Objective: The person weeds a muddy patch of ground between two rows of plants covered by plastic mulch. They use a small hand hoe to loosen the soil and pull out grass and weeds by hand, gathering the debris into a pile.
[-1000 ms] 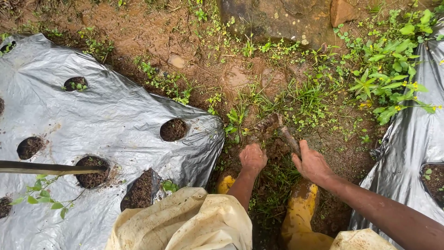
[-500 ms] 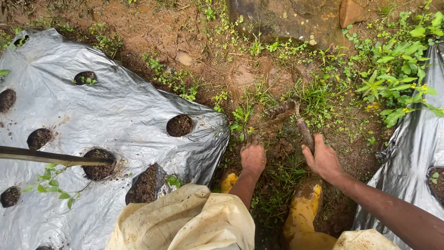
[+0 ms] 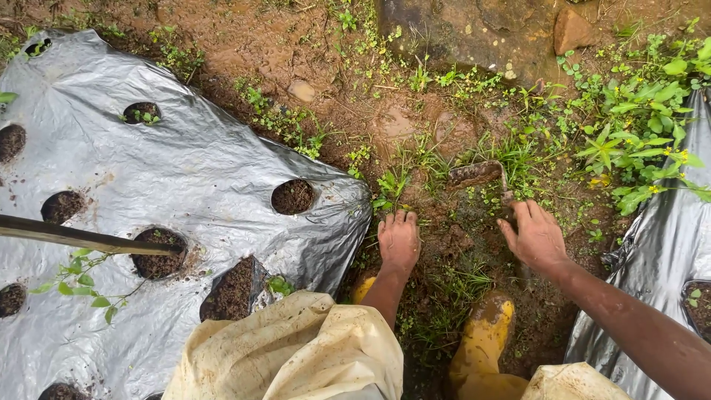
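The right hand [image 3: 537, 237] closes round the handle of a small muddy hoe [image 3: 481, 176], its blade biting weedy soil between two silver mulch sheets [image 3: 185, 170]. The left hand [image 3: 400, 238] lies open, palm down, just beside. Short, shallow pulls seem best, clear of those fingers.

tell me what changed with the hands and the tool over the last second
The right hand keeps its grip on the small digging tool, whose muddy blade has swung from pointing up-left to lying flat against the weedy soil. The left hand has opened from a loose fist and now presses palm-down on the ground. The silver mulch sheet, the stick and the yellow boots stayed put.
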